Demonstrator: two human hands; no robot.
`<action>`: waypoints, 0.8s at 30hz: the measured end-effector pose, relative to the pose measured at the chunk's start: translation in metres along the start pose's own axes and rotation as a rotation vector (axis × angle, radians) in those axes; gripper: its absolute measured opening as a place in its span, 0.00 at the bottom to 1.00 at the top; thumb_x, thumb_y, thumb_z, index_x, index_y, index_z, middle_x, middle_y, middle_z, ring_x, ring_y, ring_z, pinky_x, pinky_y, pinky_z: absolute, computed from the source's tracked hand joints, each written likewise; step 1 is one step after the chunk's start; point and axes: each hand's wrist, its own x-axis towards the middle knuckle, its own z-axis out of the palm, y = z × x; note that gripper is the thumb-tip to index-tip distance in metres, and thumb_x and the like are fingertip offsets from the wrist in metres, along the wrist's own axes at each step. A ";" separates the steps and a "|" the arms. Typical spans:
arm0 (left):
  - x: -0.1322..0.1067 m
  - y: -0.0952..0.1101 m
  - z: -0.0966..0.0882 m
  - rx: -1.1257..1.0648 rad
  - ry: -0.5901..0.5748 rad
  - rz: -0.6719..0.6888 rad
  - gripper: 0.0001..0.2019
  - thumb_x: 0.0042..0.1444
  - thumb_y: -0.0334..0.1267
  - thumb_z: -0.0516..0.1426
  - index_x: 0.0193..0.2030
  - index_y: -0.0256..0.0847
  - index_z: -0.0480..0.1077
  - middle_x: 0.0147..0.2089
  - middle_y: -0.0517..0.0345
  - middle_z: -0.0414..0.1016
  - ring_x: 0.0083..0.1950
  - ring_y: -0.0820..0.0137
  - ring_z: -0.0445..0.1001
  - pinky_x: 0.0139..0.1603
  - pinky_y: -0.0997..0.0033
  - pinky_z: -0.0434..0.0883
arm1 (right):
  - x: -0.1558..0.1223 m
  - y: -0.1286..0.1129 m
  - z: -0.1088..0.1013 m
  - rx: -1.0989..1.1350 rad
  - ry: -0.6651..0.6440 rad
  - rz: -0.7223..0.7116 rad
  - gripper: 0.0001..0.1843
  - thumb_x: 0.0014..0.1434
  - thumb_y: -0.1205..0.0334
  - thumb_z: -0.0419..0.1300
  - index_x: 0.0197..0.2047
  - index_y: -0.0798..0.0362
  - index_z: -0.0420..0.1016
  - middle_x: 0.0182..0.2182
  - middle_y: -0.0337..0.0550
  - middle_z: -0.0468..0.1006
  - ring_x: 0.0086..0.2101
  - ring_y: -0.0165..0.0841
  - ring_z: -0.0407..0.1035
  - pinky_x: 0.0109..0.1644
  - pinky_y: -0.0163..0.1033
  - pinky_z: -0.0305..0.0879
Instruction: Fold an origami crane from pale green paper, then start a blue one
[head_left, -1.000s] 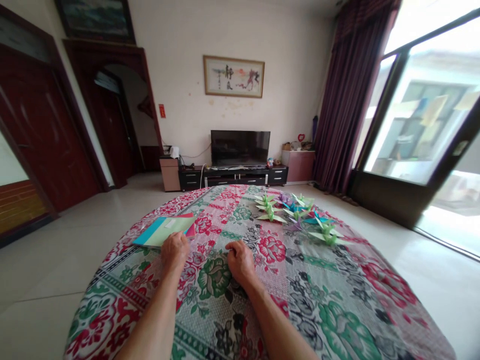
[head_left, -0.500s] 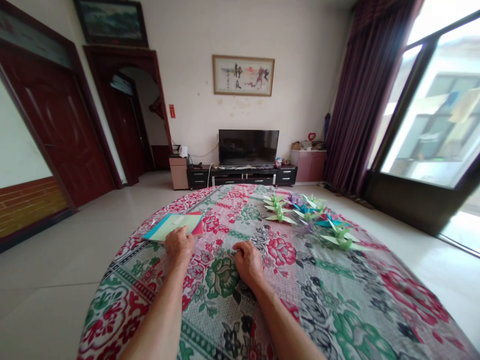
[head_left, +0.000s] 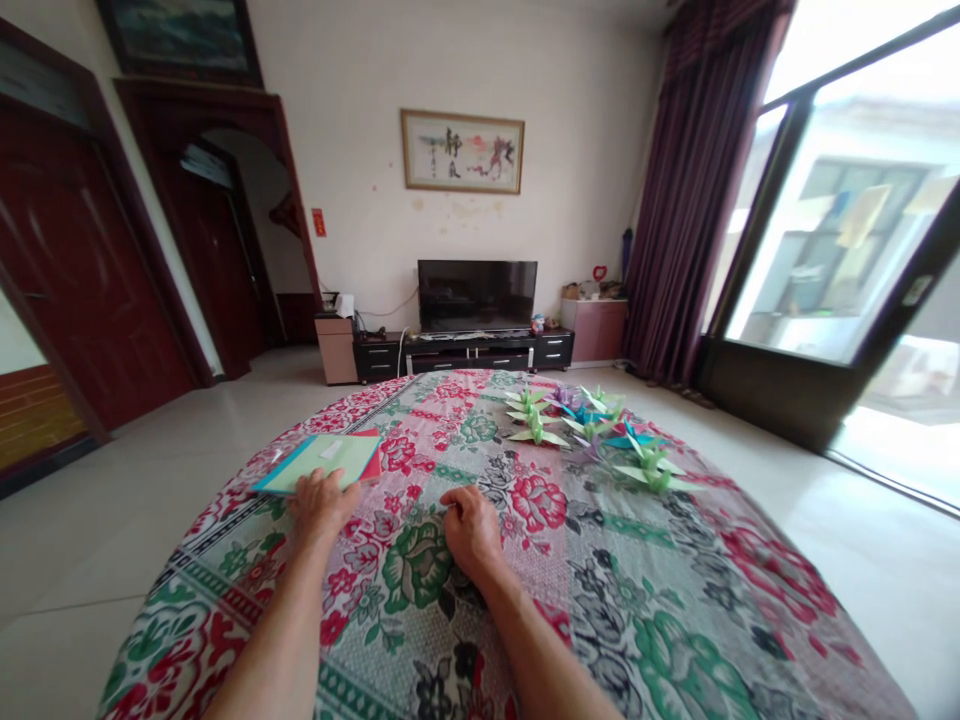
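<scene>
I sit at a round table covered with a flowered cloth. My left hand lies on the cloth with its fingers stretched forward, the fingertips touching the near edge of a stack of coloured paper sheets. My right hand rests on the cloth in the middle, knuckles up and fingers curled under, with nothing visible in it. Several folded paper cranes in green, blue and purple stand together at the far right of the table, well beyond both hands.
Tiled floor surrounds the table. A television stands on a low dark cabinet at the far wall, dark wooden doors are at the left, and a curtain with large windows is at the right.
My left hand has slid slightly left along the edge of the paper stack. The right hand stays in place. The view has swung a little from side to side.
</scene>
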 end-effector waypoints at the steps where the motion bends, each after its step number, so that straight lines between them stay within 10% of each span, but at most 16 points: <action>1: 0.002 -0.002 0.002 0.012 0.007 0.018 0.23 0.52 0.47 0.49 0.51 0.41 0.70 0.57 0.46 0.65 0.56 0.53 0.62 0.53 0.55 0.60 | 0.000 0.000 0.000 0.001 0.000 0.000 0.16 0.46 0.76 0.50 0.30 0.54 0.76 0.29 0.42 0.75 0.31 0.30 0.69 0.38 0.32 0.61; 12: 0.017 -0.017 0.023 0.026 0.051 0.175 0.26 0.51 0.50 0.51 0.52 0.35 0.69 0.54 0.44 0.68 0.54 0.59 0.65 0.55 0.66 0.60 | -0.001 0.001 0.004 0.027 0.017 0.016 0.15 0.46 0.76 0.50 0.29 0.53 0.76 0.28 0.42 0.74 0.31 0.30 0.68 0.37 0.32 0.60; 24: 0.003 -0.004 0.007 0.060 0.084 0.137 0.25 0.51 0.51 0.51 0.52 0.40 0.68 0.55 0.49 0.68 0.54 0.57 0.64 0.53 0.62 0.62 | -0.002 0.003 0.006 0.036 0.024 0.020 0.15 0.46 0.76 0.50 0.29 0.52 0.75 0.28 0.41 0.74 0.31 0.30 0.68 0.38 0.32 0.61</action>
